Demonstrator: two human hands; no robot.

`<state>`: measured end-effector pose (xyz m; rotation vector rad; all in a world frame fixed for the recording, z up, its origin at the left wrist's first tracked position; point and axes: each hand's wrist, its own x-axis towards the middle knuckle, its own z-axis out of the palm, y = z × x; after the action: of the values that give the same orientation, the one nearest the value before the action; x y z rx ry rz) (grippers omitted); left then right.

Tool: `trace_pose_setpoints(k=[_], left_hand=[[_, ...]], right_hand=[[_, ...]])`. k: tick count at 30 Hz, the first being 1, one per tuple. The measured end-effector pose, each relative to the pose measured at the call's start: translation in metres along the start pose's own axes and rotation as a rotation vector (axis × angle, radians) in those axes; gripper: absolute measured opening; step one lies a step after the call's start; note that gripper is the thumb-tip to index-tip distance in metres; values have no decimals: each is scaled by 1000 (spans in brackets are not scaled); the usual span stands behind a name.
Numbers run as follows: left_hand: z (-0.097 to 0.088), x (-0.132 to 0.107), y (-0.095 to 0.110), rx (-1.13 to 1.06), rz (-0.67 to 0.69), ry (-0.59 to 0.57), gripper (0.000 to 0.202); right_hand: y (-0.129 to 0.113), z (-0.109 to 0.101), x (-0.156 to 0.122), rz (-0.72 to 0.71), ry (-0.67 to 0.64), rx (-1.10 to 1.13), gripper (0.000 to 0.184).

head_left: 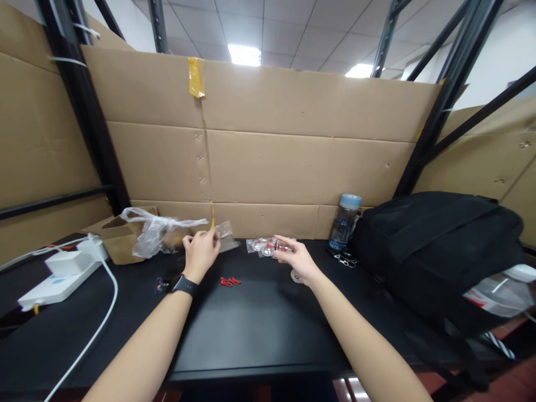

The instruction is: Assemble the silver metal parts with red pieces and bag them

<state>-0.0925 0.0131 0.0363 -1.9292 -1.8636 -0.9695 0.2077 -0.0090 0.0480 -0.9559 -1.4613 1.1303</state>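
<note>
My left hand [201, 252] reaches to the back of the black table [251, 324] with its fingers pinched on a small clear plastic bag [226, 237]. A black watch sits on that wrist. My right hand [295, 258] is further right, its fingers closed on a small red and silver part [280, 245]. That part is beside a pile of small clear packets [262, 245] holding red and white pieces. Two or three small red pieces [230, 281] lie loose on the table between my hands.
A crumpled clear bag [153, 231] lies over a small cardboard box [119, 237] at the back left. A white power strip [58, 279] with cables sits at far left. A blue water bottle [345, 222], keys [344, 260] and a black backpack [439, 245] fill the right. Cardboard walls stand behind.
</note>
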Motion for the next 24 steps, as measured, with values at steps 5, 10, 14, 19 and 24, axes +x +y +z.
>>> trace_pose_setpoints(k=[5, 10, 14, 19, 24], left_hand=[[-7, -11, 43, -197, 196, -122, 18], [7, -27, 70, -336, 395, -316, 26], [18, -32, 70, -387, 477, -419, 10], [24, -35, 67, -335, 532, -513, 13], [13, -37, 70, -378, 619, -660, 8]], right_hand=[[-1, -10, 4, -37, 24, 28, 64], [1, -16, 6, -55, 31, 24, 63], [0, -17, 6, -64, 9, -1, 62], [1, -16, 6, -68, -15, -54, 60], [4, -19, 7, -165, -64, -243, 53]])
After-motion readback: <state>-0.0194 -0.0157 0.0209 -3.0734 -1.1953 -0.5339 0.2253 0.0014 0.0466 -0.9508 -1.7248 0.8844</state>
